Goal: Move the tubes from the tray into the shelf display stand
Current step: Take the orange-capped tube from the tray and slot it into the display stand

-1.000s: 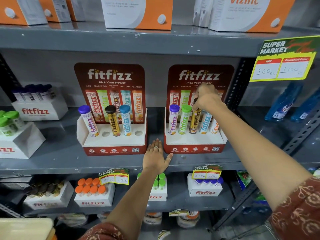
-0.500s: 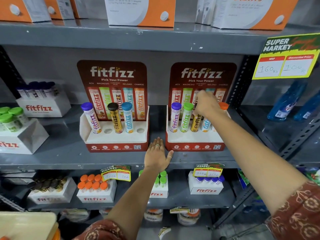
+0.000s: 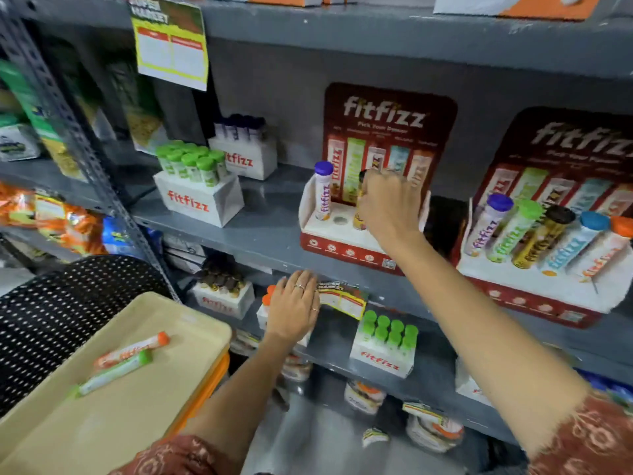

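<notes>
A beige tray (image 3: 191,320) at lower left holds an orange-capped tube (image 3: 132,349) and a green-capped tube (image 3: 113,371) lying side by side. The left fitfizz display stand (image 3: 342,248) holds a purple-capped tube (image 3: 323,193), then an open hole (image 3: 340,220). My right hand (image 3: 390,207) reaches into this stand, fingers curled round the top of a black-capped yellow tube (image 3: 358,221), hiding the slots to its right. The right stand (image 3: 534,296) holds several tubes. My left hand (image 3: 294,310) lies flat, fingers apart, at the lower shelf's front, holding nothing.
White fitfizz boxes of green-capped tubes (image 3: 198,200) and dark-capped tubes (image 3: 246,156) sit left of the stands. The lower shelf has more boxes (image 3: 383,351) and a price tag (image 3: 342,299). A black perforated surface (image 3: 68,303) sits behind the tray. A shelf upright (image 3: 85,149) stands at left.
The view has swung left and down, bringing the tray into sight. My right hand has moved from the right stand to the left stand. My left hand has dropped below the shelf edge.
</notes>
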Demonstrator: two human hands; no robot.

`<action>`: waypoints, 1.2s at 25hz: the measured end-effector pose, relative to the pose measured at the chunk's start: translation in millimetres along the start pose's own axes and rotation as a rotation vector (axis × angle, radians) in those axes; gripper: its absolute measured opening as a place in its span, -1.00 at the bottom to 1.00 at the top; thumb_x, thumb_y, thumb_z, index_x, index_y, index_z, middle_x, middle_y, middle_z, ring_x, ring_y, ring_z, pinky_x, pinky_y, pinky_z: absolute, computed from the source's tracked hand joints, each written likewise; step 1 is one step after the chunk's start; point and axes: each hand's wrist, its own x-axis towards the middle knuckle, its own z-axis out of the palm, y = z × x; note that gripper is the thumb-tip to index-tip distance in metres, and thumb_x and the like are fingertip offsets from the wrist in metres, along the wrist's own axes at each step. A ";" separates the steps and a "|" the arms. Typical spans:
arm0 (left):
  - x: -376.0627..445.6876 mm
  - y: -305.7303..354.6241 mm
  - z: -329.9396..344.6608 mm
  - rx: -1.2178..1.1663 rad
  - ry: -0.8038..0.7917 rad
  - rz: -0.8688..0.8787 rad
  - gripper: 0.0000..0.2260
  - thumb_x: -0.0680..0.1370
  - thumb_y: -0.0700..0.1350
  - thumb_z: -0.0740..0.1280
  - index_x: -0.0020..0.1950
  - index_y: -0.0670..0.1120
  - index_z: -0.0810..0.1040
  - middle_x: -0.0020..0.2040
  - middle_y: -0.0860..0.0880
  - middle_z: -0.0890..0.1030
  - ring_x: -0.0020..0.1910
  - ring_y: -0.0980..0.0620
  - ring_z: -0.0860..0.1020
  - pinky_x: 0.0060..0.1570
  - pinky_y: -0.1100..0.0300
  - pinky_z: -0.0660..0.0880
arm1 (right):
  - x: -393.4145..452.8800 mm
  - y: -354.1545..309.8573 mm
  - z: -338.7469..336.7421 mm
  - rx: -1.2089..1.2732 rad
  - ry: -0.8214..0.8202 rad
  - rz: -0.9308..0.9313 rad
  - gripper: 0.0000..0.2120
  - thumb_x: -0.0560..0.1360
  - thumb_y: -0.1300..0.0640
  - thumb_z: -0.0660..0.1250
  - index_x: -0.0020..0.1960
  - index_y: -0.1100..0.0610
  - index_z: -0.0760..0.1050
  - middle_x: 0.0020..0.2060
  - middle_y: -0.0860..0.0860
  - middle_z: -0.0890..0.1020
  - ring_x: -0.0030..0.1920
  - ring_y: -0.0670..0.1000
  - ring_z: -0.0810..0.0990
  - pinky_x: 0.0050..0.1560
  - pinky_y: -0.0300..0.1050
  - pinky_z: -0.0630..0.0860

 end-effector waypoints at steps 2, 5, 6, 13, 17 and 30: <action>-27.2 -51.3 4.5 0.054 -0.052 -0.107 -0.61 0.48 -0.08 0.09 0.07 -0.25 0.61 0.04 -0.21 0.65 0.00 -0.20 0.62 -0.06 -0.05 0.56 | -4.4 -40.5 29.4 0.068 -0.019 -0.097 -0.73 0.48 0.36 0.18 0.13 0.29 0.52 0.07 0.25 0.61 0.10 0.26 0.55 -0.04 0.06 0.51; -78.4 -121.1 19.0 0.104 -0.086 -0.258 -0.59 0.44 -0.07 0.09 0.05 -0.25 0.61 0.03 -0.24 0.65 -0.02 -0.20 0.62 -0.09 -0.02 0.56 | -16.0 -104.0 74.8 0.183 -0.099 -0.220 -0.77 0.41 0.39 0.20 0.03 0.29 0.53 0.00 0.24 0.61 0.08 0.24 0.54 -0.13 0.07 0.50; -95.4 -140.6 23.5 0.105 -0.095 -0.299 -0.59 0.43 -0.06 0.08 0.03 -0.25 0.62 0.02 -0.23 0.65 -0.03 -0.19 0.62 -0.08 0.00 0.54 | -21.0 -123.7 91.3 0.202 -0.154 -0.252 -0.77 0.42 0.40 0.20 0.04 0.29 0.52 0.01 0.22 0.60 0.09 0.23 0.53 -0.13 0.06 0.50; -195.2 -237.5 56.1 0.090 -0.162 -0.546 -0.58 0.42 -0.09 0.08 -0.01 -0.30 0.64 -0.05 -0.28 0.66 -0.11 -0.22 0.65 -0.16 -0.04 0.59 | -74.4 -246.0 204.5 0.248 -0.372 -0.470 -0.80 0.34 0.40 0.25 -0.10 0.28 0.58 -0.17 0.24 0.65 -0.11 0.26 0.65 -0.31 0.05 0.58; -235.0 -271.6 89.3 0.047 -0.173 -0.607 -0.57 0.44 -0.08 0.08 0.04 -0.30 0.62 0.01 -0.28 0.65 -0.06 -0.23 0.64 -0.15 -0.05 0.58 | -110.3 -288.6 260.3 0.220 -0.585 -0.524 -0.73 0.45 0.34 0.18 0.12 0.28 0.52 0.03 0.25 0.61 0.09 0.24 0.57 -0.05 0.07 0.53; -264.8 -288.4 144.0 -0.109 -0.227 -0.689 -0.41 0.62 0.17 -0.21 0.46 -0.19 0.21 0.47 -0.11 0.25 0.45 -0.10 0.11 0.41 0.06 -0.12 | -148.1 -338.0 398.2 0.016 -0.904 -0.641 -0.66 0.59 0.24 0.14 0.35 0.20 0.31 0.28 0.15 0.42 0.26 0.18 0.40 0.12 0.04 0.47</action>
